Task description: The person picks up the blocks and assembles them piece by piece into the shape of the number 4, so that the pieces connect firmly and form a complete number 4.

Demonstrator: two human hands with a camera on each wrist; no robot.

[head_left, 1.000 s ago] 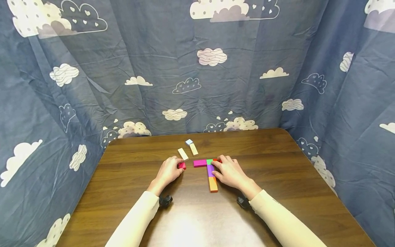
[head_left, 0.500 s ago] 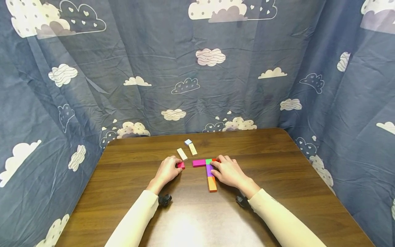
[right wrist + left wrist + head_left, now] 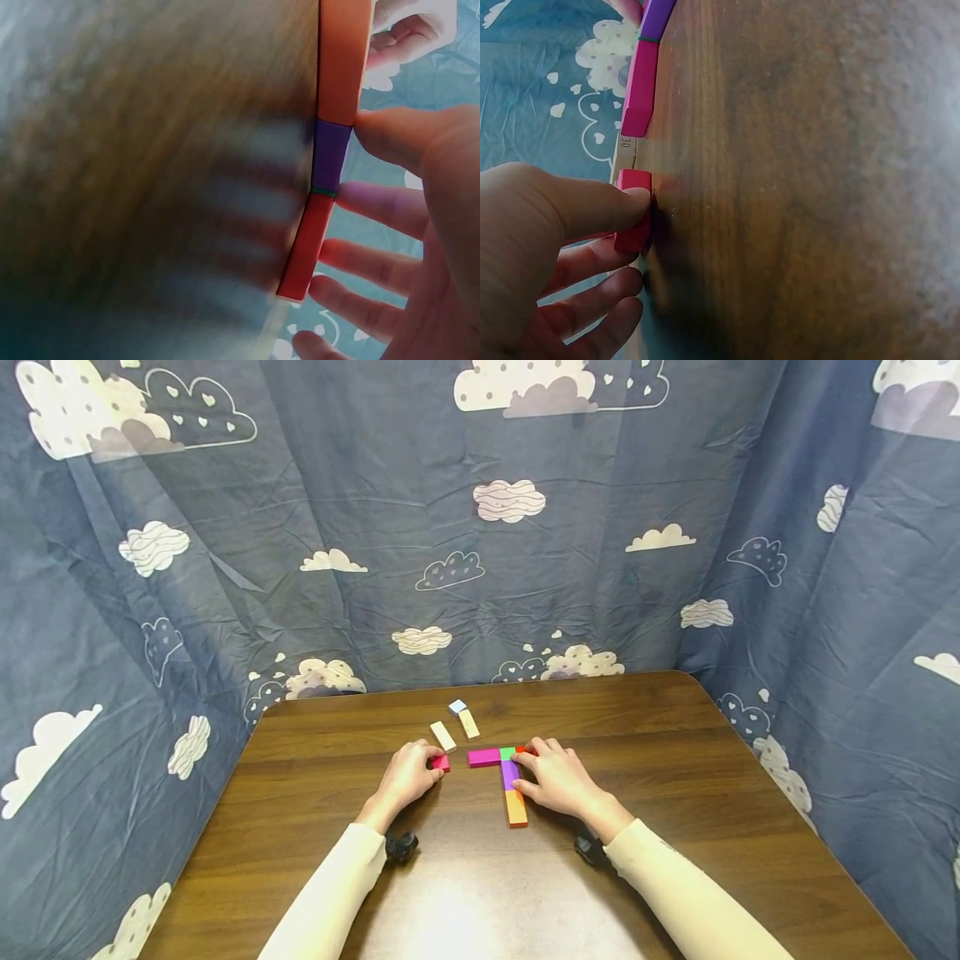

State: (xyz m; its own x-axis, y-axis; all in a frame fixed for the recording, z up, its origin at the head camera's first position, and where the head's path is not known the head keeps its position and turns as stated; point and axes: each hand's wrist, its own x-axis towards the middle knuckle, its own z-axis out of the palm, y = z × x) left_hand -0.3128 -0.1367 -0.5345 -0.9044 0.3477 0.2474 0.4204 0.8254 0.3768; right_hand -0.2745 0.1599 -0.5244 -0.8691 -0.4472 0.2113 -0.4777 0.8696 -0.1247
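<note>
My left hand pinches a pinkish-red block on the table, thumb on its near side in the left wrist view. To its right, across a small gap, lies a T-shaped layout of touching blocks. It has a magenta block, a green block at the junction, a red block, a purple block and an orange block nearest me. My right hand rests on this layout with fairly straight, spread fingers. Its thumb touches near the purple-orange joint, and other fingertips touch the red block, which they partly hide in the head view.
Beyond my left hand lie a white block, a cream block with small marks, and a light blue block. The brown wooden table ends at a cloud-patterned curtain at the back and sides.
My right thumb has slid slightly toward me, closer to the orange block. The left hand and the blocks stay where they were; the head view has shifted a little.
</note>
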